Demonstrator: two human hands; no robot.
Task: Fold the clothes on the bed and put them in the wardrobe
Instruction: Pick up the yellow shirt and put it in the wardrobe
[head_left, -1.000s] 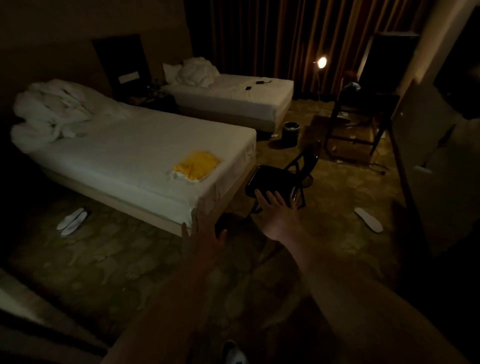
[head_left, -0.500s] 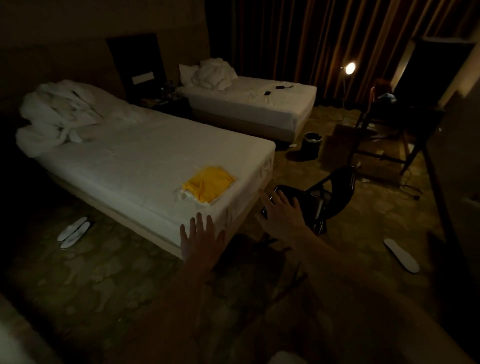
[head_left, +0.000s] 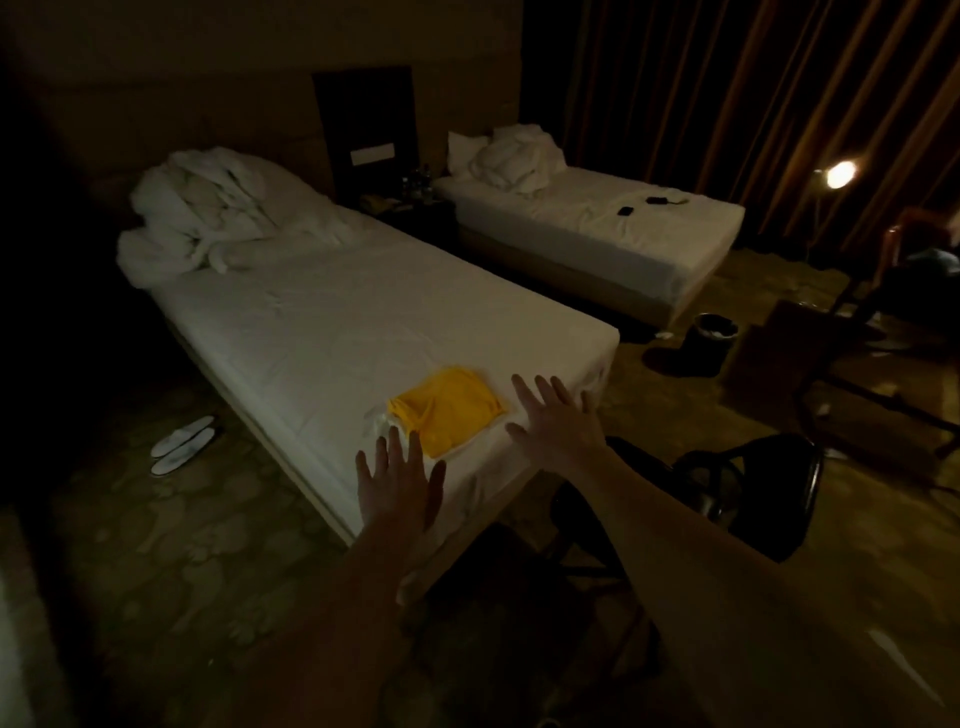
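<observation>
Both our left hand (head_left: 400, 480) and right hand (head_left: 558, 423) hover open and empty by the yellow garment (head_left: 447, 410) on the bed (head_left: 322, 332); it's so dim we could fumble it, or trip on the chair (head_left: 748, 493).

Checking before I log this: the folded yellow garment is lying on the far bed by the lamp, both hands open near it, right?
Not quite. The head view shows the yellow garment on the near bed, at its foot corner, not the far one. Both hands, left and right, are open beside it.

garment (head_left: 447, 410) on near bed (head_left: 337, 322), chair (head_left: 727, 488) right
</observation>
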